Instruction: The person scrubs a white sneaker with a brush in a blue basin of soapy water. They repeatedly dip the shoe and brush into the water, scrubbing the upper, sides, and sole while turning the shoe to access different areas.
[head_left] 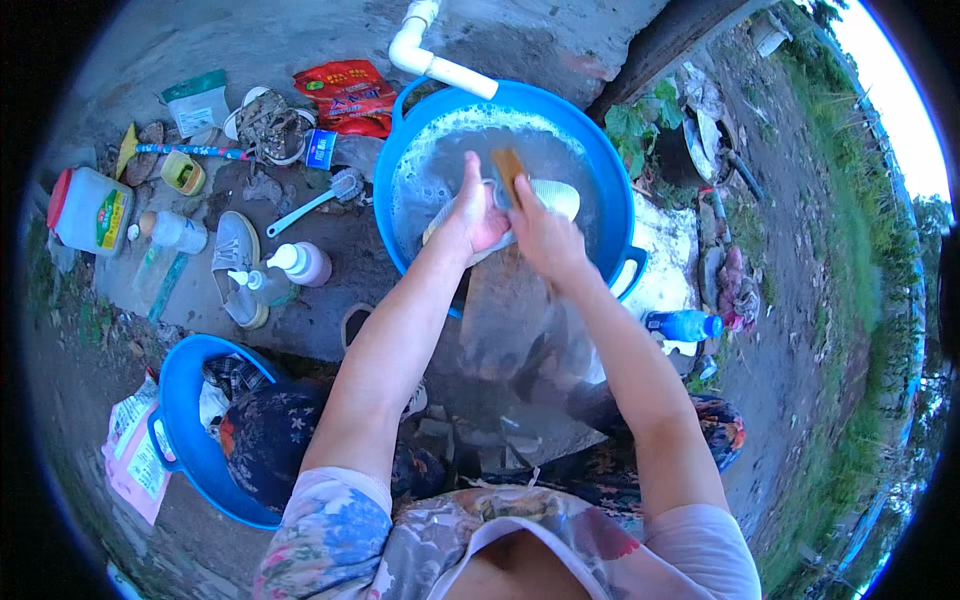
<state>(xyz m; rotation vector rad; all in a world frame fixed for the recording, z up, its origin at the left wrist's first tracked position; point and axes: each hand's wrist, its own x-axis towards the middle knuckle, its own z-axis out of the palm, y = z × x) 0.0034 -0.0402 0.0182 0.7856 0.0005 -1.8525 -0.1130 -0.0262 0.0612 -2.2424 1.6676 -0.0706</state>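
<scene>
Over the large blue basin (622, 170) of sudsy grey water, my left hand (478, 215) holds a pale shoe (557, 197) with a light ribbed sole. Its thumb points up, and part of the shoe is hidden behind both hands. My right hand (548, 240) is closed around a brown scrubbing brush (508, 170), held against or just above the shoe; the exact contact is hidden. Slight blur covers the right hand and brush. A grey lace-up shoe (236, 262) lies on the ground to the left of the basin.
White drain pipe (440, 68) overhangs the basin's far rim. Left of it are a red bag (348, 98), a long-handled brush (310, 203), a pump bottle (302, 264) and a lidded plastic tub (90, 212). A blue bottle (684, 326) lies right; a second blue tub (190, 440) stands near left.
</scene>
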